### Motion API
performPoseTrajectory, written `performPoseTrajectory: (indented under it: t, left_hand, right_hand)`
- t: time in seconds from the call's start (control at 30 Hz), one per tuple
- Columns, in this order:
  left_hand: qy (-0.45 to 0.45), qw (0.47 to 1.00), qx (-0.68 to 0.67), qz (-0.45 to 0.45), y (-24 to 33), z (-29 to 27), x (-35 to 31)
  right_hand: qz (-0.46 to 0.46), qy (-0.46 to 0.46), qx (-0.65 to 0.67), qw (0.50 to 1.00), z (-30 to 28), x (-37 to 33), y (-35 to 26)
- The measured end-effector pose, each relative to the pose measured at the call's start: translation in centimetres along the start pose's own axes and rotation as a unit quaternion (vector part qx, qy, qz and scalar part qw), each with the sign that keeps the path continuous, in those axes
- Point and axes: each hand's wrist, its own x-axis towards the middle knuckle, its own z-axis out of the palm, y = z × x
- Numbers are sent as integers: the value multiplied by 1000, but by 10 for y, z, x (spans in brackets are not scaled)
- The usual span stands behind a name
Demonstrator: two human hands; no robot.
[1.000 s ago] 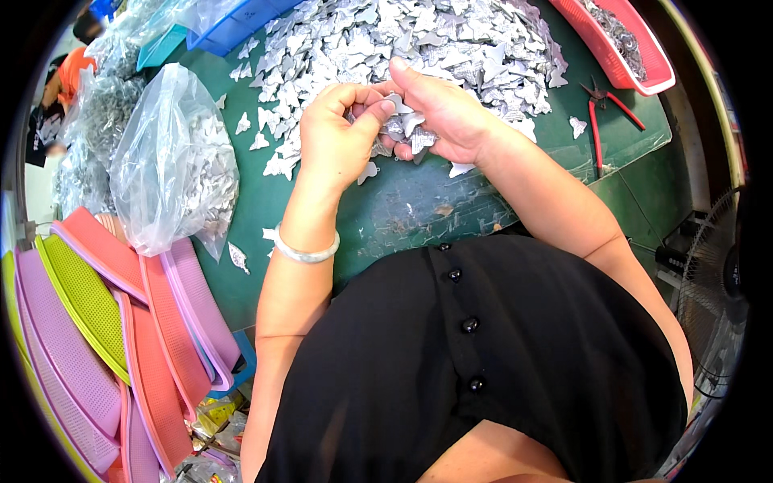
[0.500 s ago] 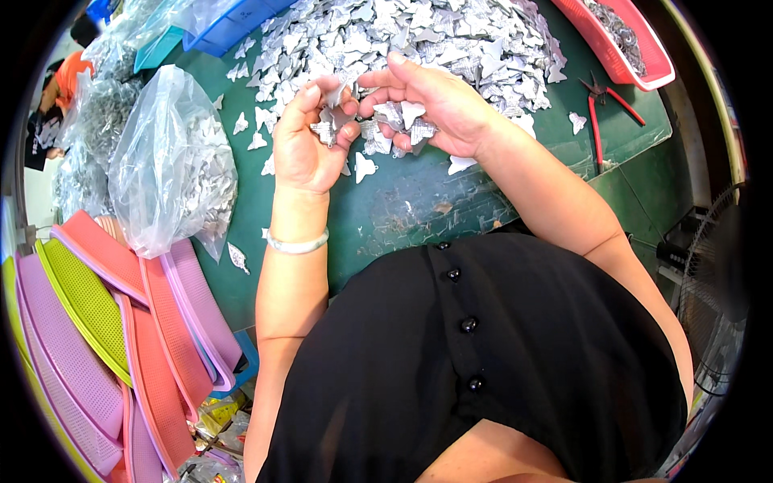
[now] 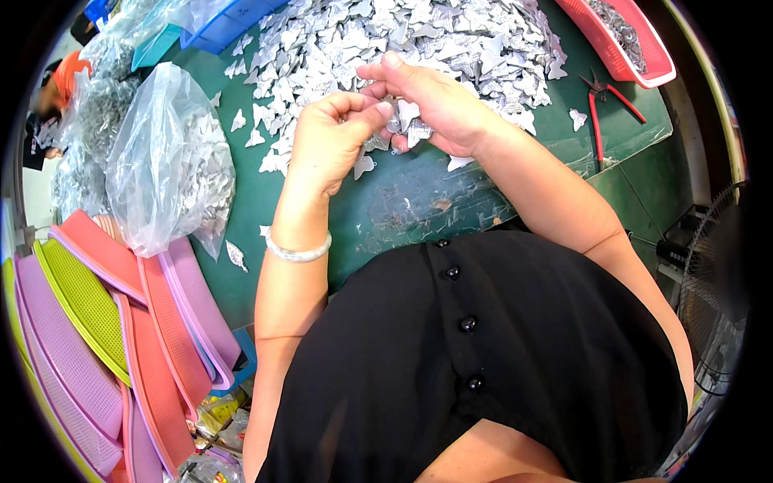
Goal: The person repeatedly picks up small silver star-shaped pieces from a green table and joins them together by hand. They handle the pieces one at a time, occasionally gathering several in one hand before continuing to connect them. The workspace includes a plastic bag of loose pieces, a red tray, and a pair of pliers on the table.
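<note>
A large heap of silver, butterfly-shaped metal pieces (image 3: 346,48) is spread over the green table (image 3: 386,209). At its near edge my two hands meet. My right hand (image 3: 439,109) is cupped, palm toward the left, with several of these pieces (image 3: 415,129) lying in its curled fingers. My left hand (image 3: 334,137) has thumb and fingertips pinched together at those pieces; it seems to grip one, mostly hidden by the fingers. A few loose pieces lie on the table just below my hands.
Clear plastic bags of metal pieces (image 3: 173,161) stand at left, above stacked pink, purple and green plastic baskets (image 3: 80,322). Red-handled pliers (image 3: 596,121) lie at right, near a pink basket (image 3: 656,68). A blue bin (image 3: 229,28) is far left. Another person (image 3: 64,76) shows at the left edge.
My left hand has moved right to the pieces in my right hand and turned from palm-up to a pinch. The pieces it cupped before no longer show. My right hand has hardly moved.
</note>
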Motion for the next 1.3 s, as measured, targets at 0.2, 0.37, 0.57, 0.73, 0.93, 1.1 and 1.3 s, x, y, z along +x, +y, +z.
performPoseTrajectory:
  t: [0.2,0.37,0.57,0.73,0.93,1.1,1.3]
  left_hand:
    - [29,999,-40,-19,-9,-13,8]
    - [-18,975,-215,-48,-16,-26,12]
    - [-10,918,-390,-74,-4,-23,9]
    - [-68,975,-210,11,-5,-22,8]
    - [29,916,363,166,7,11,-7]
    - [-4,864,462,201,8,11,-10]
    - [38,892,396,214,-2,0,-2]
  right_hand:
    - [7,-19,-5,1000,-4,1,1]
    - [25,12,13,1000,-1,-1,-6]
    - [7,-20,61,998,-8,3,-5]
    - [3,-4,44,999,-5,2,-3]
    - [27,-5,-22,999,-7,2,0]
    - [22,-1,-32,999,-5,4,4]
    - [35,-16,-17,999,-4,2,1]
